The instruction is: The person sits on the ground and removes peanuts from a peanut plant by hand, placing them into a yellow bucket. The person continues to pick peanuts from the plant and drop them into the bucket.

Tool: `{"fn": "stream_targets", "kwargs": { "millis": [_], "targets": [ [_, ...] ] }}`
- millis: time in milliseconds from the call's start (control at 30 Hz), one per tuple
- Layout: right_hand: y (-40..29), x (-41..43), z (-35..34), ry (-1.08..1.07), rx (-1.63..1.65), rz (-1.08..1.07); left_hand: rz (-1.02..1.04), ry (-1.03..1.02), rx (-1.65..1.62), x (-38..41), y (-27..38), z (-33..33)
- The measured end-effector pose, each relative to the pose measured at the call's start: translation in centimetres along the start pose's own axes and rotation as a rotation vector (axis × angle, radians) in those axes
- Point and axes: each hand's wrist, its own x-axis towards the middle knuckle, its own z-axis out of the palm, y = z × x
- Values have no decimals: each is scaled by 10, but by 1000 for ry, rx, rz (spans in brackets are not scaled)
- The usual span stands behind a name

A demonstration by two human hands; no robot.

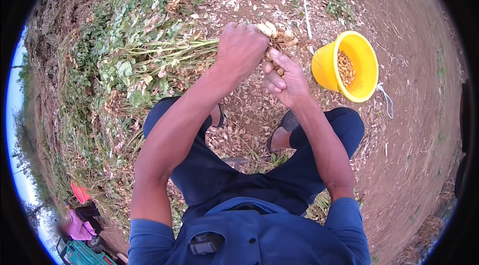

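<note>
My left hand (pixel 242 45) is closed around the stems of a bunch of peanut plants (pixel 179 48), whose leafy tops trail off to the left. Roots and pale peanut pods (pixel 272 31) stick out past its knuckles on the right. Just below them, my right hand (pixel 286 78) has its thumb and curled fingers around several peanut pods (pixel 276 66) at the root end. A yellow bucket (pixel 325 66) stands tilted in the view to the right of my right hand, with picked peanuts (pixel 345 69) in its bottom.
Heaped peanut plants (pixel 108 59) cover the ground on the left. A white cord (pixel 305 3) runs along the soil towards the bucket. Dry leaves (pixel 243 115) lie between my feet. Far lower left are a person in a pink top (pixel 80 229), a red bucket (pixel 79 192) and a green vehicle (pixel 84 253).
</note>
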Motion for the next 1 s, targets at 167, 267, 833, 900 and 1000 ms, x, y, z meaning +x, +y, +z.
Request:
{"fn": "stream_targets", "kwargs": {
  "millis": [167,267,833,900,1000],
  "targets": [
    [0,2,-8,4,-41,-40,-4,17,-97,-1,0,1],
    [-1,-1,-8,-4,-162,-39,-37,-77,-199,0,-4,-5],
    [-195,-35,-133,762,-1282,-532,20,-8,-77,-6,-14,-15],
    [-213,-35,-181,926,-1857,-550,55,11,-105,-3,-7,-14],
    [-182,-37,-113,788,-1603,-597,50,-39,-89,-12,-10,-9]
  ]
}}
